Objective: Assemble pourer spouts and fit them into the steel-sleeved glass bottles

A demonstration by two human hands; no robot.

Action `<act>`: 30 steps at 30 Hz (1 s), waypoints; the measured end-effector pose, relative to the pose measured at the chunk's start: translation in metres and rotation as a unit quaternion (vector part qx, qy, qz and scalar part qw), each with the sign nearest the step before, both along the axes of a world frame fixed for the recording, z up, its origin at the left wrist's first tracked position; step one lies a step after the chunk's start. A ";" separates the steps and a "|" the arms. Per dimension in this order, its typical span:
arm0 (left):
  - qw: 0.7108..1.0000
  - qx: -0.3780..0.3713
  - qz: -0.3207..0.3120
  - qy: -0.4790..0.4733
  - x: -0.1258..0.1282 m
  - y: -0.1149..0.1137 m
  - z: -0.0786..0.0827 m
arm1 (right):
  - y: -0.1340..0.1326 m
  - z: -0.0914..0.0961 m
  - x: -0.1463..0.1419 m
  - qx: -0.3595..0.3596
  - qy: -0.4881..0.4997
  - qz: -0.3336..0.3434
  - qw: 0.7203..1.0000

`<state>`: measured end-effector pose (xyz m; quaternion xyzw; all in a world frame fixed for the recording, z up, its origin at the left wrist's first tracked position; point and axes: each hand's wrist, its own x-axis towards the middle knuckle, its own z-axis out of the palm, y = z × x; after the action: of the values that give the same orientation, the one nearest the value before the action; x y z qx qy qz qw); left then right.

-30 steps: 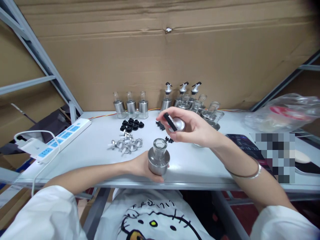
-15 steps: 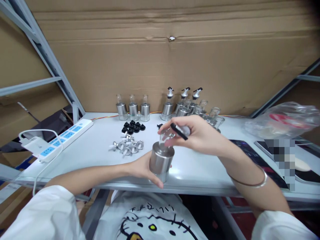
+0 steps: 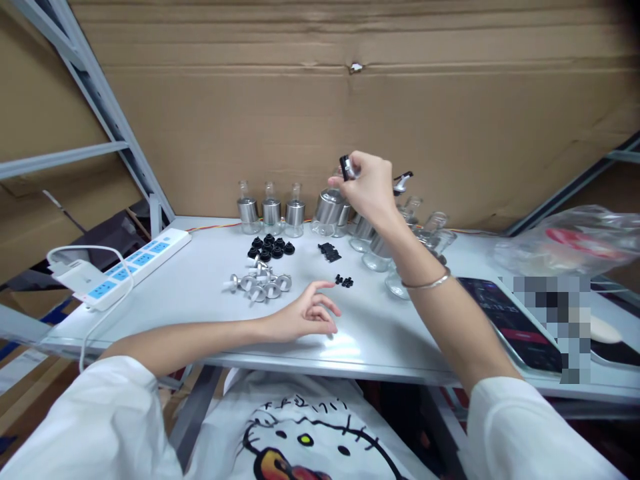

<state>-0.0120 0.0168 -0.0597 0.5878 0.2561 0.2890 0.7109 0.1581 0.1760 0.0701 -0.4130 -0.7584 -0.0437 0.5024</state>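
"Near the front edge of the pale tabletop (image 3: 390, 340), how's the bare left hand (image 3: 305, 320)?"

"Its grip is apart, fingers curled (tiny black plastic pieces (image 3: 345, 282) lie just beyond)."

"And farther back?"

"The right hand (image 3: 371, 183) has its grip clamped on a black-and-silver pourer (image 3: 345, 168) atop a steel-sleeved clear glass bottle (image 3: 329, 208)."

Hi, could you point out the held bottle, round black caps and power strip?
Held bottle (image 3: 329, 208), head view: its metal sleeve.
Round black caps (image 3: 271, 247), head view: mid-cluster.
Power strip (image 3: 143, 260), head view: a blue socket panel.
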 end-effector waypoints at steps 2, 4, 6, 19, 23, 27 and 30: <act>1.000 -0.001 0.004 -0.002 0.000 0.001 -0.001 | 0.017 -0.010 -0.003 -0.047 0.027 -0.054 0.997; 1.000 -0.002 0.009 -0.002 0.000 0.002 -0.001 | 0.030 -0.019 -0.005 -0.081 0.052 -0.075 0.993; 1.000 -0.004 0.011 0.002 0.000 0.002 -0.001 | 0.041 -0.027 -0.006 -0.092 0.070 -0.081 0.990; 1.000 -0.026 0.005 0.010 0.000 0.003 0.001 | 0.062 -0.042 -0.026 -0.147 0.009 -0.134 0.980; 1.000 -0.019 0.007 0.008 0.001 0.004 0.001 | 0.066 -0.046 -0.029 -0.126 -0.021 -0.117 0.985; 1.000 -0.021 0.010 0.009 0.001 0.004 0.001 | 0.057 -0.046 -0.026 -0.072 0.007 -0.100 0.992; 1.000 -0.024 0.012 0.012 0.001 0.005 0.001 | 0.028 -0.044 -0.023 -0.041 0.030 -0.066 0.997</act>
<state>-0.0106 0.0214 -0.0586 0.5711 0.2786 0.2844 0.7179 0.1353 0.2038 0.0265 -0.4835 -0.7150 -0.0337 0.5038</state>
